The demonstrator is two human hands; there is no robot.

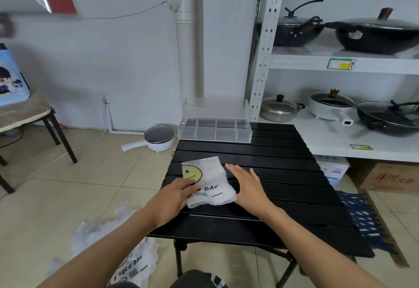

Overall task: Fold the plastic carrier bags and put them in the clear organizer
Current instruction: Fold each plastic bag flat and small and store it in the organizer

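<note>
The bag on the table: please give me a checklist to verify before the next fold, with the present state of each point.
1. Folded bag lies flat on the black table: ok.
2. Left hand presses the bag's near left part: ok.
3. Right hand open beside the bag's right edge: ok.
4. Clear organizer at the far table edge, lid open: ok.
5. Organizer compartments free: cannot tell.
6. More bags on the floor, not yet folded: not ok.

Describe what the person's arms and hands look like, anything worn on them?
Both forearms are bare, with no sleeves in view. The left hand and the right hand wear no gloves, and no watch, bracelet or ring shows on either hand or wrist.
</note>
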